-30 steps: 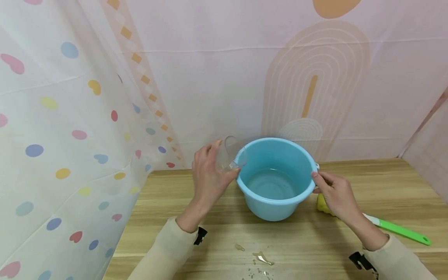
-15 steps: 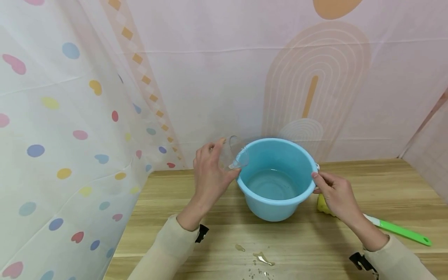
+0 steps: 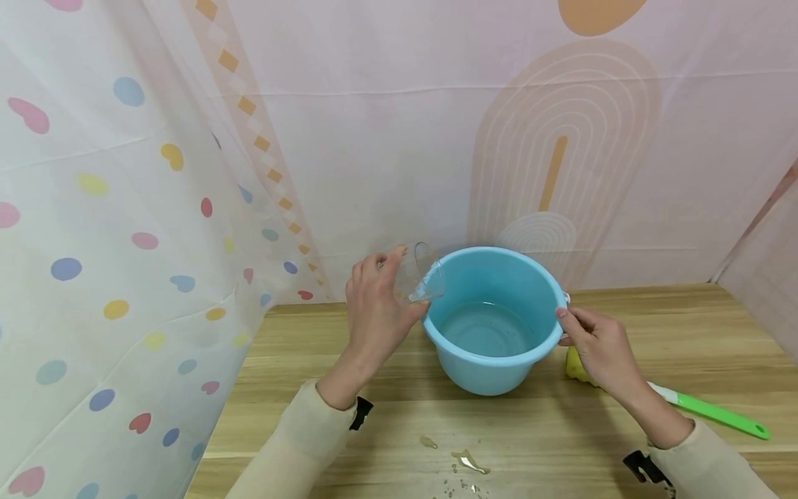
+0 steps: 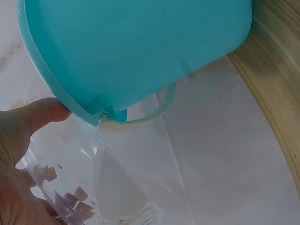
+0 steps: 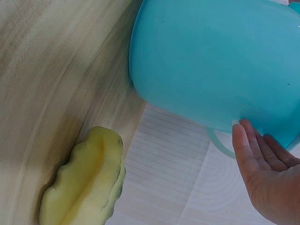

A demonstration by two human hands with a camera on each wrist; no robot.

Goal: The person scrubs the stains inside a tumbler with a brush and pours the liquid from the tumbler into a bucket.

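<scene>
My left hand (image 3: 377, 308) grips a clear drinking glass (image 3: 430, 272), its mouth tipped over the left rim of a light blue bucket (image 3: 486, 378). Fingers and thumb wrap the glass from opposite sides in the left wrist view, where the glass (image 4: 119, 187) shows facets near its base and the thumb (image 4: 49, 112) lies close to the bucket's rim. Shallow water (image 3: 486, 329) covers the bucket's bottom. At the right rim my right hand (image 3: 601, 346) pinches the bucket, thumb on top and fingers under the edge. The right wrist view shows those fingers (image 5: 253, 145) against the outer wall.
A sponge brush with a yellow head (image 3: 576, 367) and green handle (image 3: 720, 416) lies on the wooden table (image 3: 299, 402), partly behind the right forearm. Small puddles (image 3: 469, 461) wet the table's front. A patterned curtain (image 3: 386, 159) hangs behind and at the left.
The glass has tipped a little further and edged right over the bucket's rim, with the left hand following. The right hand and the bucket have stayed in place.
</scene>
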